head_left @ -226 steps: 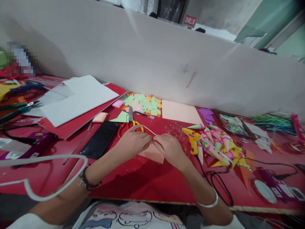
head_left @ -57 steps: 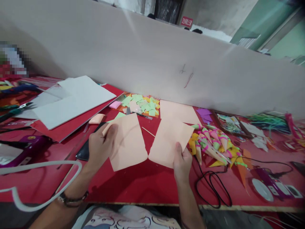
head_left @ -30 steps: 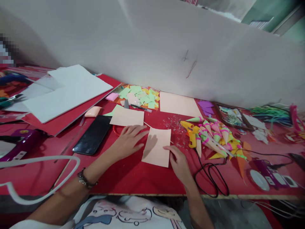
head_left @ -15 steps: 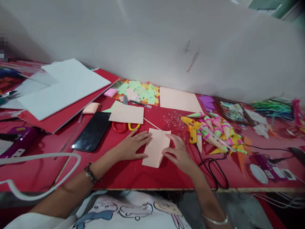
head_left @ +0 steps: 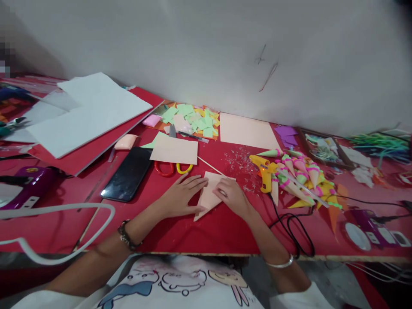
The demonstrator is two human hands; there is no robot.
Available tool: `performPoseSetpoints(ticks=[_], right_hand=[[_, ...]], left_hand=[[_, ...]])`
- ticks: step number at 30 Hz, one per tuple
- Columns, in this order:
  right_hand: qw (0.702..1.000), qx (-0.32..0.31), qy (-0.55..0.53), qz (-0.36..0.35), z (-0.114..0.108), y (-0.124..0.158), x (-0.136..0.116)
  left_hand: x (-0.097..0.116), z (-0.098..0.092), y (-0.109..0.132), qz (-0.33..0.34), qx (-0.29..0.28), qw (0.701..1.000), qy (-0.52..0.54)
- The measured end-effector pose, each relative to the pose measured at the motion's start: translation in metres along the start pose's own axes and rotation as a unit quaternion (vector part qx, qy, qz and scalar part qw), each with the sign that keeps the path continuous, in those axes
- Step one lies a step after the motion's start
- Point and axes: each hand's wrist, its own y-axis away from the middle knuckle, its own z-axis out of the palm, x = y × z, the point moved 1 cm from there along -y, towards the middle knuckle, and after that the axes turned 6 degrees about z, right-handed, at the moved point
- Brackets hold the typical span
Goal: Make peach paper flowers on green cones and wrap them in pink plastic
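Observation:
A peach sheet of paper [head_left: 209, 189] lies on the red table in front of me, its lower right side folded over so that a slanted edge runs down to a point. My left hand [head_left: 185, 196] rests flat at the paper's left edge, fingers stretched out and thumb near the lower tip. Over the paper's right part, my right hand [head_left: 232, 196] has its fingers curled onto the folded flap; its fingertips cover part of the sheet. Just beyond, scissors with one red and one yellow handle loop [head_left: 184, 168] are partly hidden under another peach sheet [head_left: 175, 150].
A yellow glue gun [head_left: 266, 174] with a looped black cable lies beside a pile of decorated paper cones [head_left: 299, 171]. At left are a black phone [head_left: 127, 174], white boards [head_left: 93, 113] and a white cable [head_left: 109, 214]. Paper scraps [head_left: 189, 118] lie at the back.
My right hand has moved left and inward over the sheet, carrying its lower right corner over into a slanted fold. My left hand stays at the left edge. The view has shifted slightly.

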Motion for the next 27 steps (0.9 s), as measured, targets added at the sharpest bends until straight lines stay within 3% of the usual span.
performPoseSetpoints(ticks=[8,27], right_hand=[[0.999,0.026,0.014,0.021,0.0084,-0.0001,0.0008],[0.995,0.034,0.079,0.041,0.0113,-0.0017,-0.0036]], left_hand=[[0.0008,0.0090,0.0020,-0.005,0.018,0.999,-0.050],[-0.0010,0.0101,0.0010,-0.001,0.011,0.998,-0.058]])
